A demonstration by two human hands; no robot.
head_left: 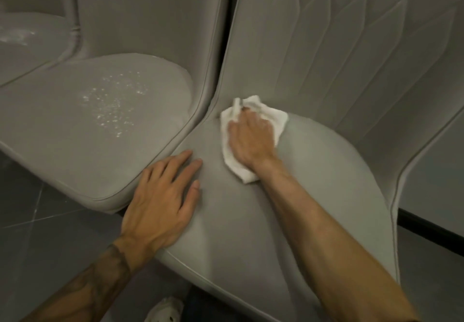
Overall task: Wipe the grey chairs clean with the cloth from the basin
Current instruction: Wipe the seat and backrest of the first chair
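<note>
On grey seat [306,186], right hand [248,138] curled over cloth [279,118], left hand [160,201] flat.

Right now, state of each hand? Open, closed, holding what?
Left hand: open, flat on the chair seat, holding nothing.
Right hand: closed on the white cloth, pressing it to the same seat.

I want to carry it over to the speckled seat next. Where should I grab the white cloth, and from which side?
Pinch the raised bunch at the far edge of the white cloth, near the backrest, coming down from above. That fold stands up off the seat and gives the fingers something to close on. The rest lies flat under the right hand.
</note>
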